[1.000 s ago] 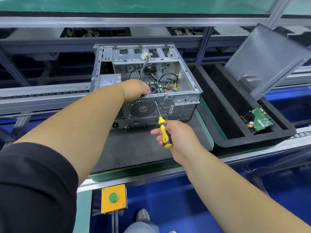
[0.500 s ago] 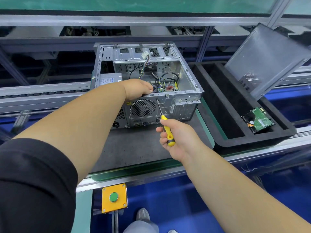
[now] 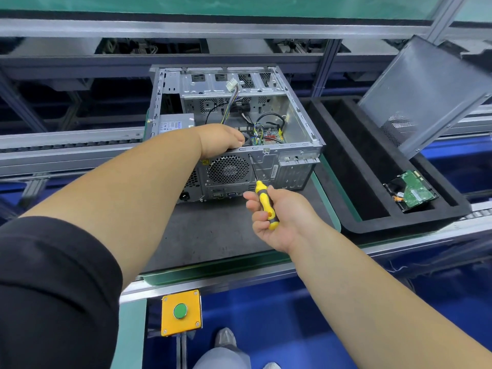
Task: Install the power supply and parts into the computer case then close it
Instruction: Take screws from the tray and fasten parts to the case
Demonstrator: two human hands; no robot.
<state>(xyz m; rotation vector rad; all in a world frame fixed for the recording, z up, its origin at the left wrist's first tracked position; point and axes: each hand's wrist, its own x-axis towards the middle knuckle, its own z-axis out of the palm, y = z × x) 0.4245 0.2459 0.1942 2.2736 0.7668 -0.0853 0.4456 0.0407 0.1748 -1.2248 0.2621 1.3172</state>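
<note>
1. Far left: black sleeve (image 3: pixel 53 288) on the left arm, forearm reaching forward and right to the case.
2. Power supply (image 3: pixel 174 125): silver box with a label, sitting in the near-left corner of the computer case, mostly hidden by the left forearm.
3. Left hand (image 3: pixel 222 139): on the top rear edge of the case, fingers curled over the rim just above the fan grille (image 3: pixel 228 169). Fingertips hidden inside, so can't tell what they touch past the rim.
4. Computer case (image 3: pixel 300 145): bare metal, open side facing up, sitting on the dark mat (image 3: pixel 213 235) on the bench, rear panel toward the camera. Loose cables and a green board visible inside; a white connector (image 3: pixel 231 83) lies on the drive bay at the far end.
5. Yellow button box (image 3: pixel 181 312) with a green button, mounted under the bench's front edge.
6. Screwdriver (image 3: pixel 263 202): yellow-and-black handle, shaft angled up-left, tip at the top rear edge of the case just right of the fan grille.
7. Right hand (image 3: pixel 279 217): palm up, fingers wrapped around the screwdriver handle.
8. Black foam tray (image 3: pixel 354 227): just right of the mat, long slots.
9. Hard drive (image 3: pixel 414 190): green board up, lying in the tray's right compartment.
10. Side panel (image 3: pixel 426 97): grey metal, tilted, leaning at the tray's far right.
</note>
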